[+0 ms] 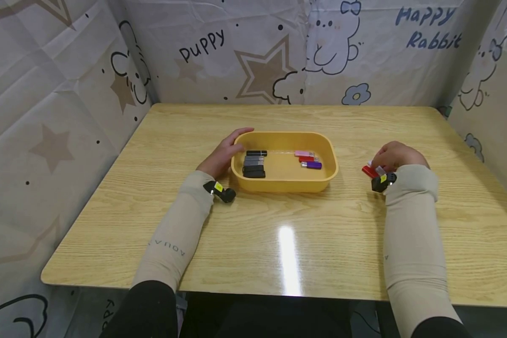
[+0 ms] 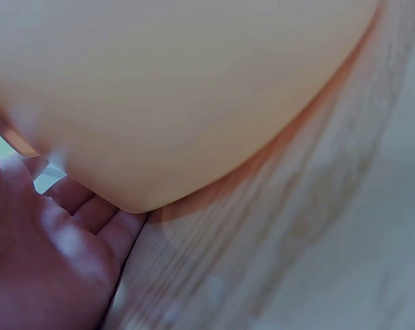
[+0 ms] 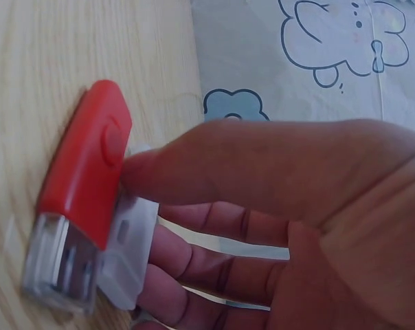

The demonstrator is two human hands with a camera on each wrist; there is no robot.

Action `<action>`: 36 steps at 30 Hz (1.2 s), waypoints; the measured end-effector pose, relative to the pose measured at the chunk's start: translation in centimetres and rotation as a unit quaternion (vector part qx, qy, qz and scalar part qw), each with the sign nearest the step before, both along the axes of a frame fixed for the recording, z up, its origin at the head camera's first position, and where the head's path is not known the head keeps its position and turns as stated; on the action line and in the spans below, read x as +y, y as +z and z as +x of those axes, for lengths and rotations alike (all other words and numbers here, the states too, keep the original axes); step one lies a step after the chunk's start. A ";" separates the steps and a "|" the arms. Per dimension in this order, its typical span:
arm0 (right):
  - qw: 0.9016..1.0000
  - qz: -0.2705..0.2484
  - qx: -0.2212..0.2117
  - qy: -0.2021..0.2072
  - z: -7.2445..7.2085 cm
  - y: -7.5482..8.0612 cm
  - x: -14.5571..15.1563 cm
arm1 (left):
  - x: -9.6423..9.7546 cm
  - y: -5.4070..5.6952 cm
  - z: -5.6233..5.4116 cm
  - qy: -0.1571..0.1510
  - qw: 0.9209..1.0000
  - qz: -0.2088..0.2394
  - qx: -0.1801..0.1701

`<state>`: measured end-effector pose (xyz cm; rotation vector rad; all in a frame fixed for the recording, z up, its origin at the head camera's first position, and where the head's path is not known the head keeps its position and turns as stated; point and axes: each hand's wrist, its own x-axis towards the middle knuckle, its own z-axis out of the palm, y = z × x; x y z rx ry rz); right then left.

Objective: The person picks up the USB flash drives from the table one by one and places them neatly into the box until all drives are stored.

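A yellow plastic tray [image 1: 280, 186] stands mid-table. My left hand [image 1: 225, 152] grips its left end, thumb at the rim and fingers along the outer wall; in the left wrist view the fingers [image 2: 97, 213] reach under the tray's side. On the table to the right lies a red USB flash drive [image 3: 91, 165] with a clear cap. Right beside it is a white USB flash drive [image 3: 130, 240], which my right hand [image 1: 399, 156] pinches between thumb and fingers. The thumb tip is right at the red drive's edge.
Inside the tray, black and grey flash drives [image 1: 254, 161] line the left side. On its right are a pink drive [image 1: 304, 153], a red one [image 1: 306, 159] and a purple one [image 1: 311, 165]. Printed cloth [image 1: 219, 70] hangs behind and beside the wooden table [image 1: 253, 234].
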<state>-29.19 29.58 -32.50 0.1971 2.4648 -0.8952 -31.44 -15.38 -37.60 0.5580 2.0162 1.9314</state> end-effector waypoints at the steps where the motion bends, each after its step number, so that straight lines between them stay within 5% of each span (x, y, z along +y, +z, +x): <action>1: 1.000 0.000 0.000 -0.002 0.0 0.0 0.0 | 0.0 -0.3 -0.2 0.002 1.000 0.000 0.001; 7: 1.000 0.000 -0.003 -0.014 -0.1 -0.3 -0.1 | -0.1 -1.3 -0.9 0.015 1.000 -0.005 0.010; 14: 1.000 0.012 -0.005 -0.009 -0.1 -0.3 -0.3 | 0.1 0.7 0.7 -0.007 1.000 0.004 0.001; 25: 1.000 0.027 0.006 0.004 0.0 -0.3 -0.5 | 0.2 0.9 0.7 -0.002 1.000 0.000 -0.003; 36: 1.000 0.029 0.010 -0.007 0.0 -0.5 -0.5 | 0.0 -1.1 -0.8 0.017 1.000 -0.006 0.002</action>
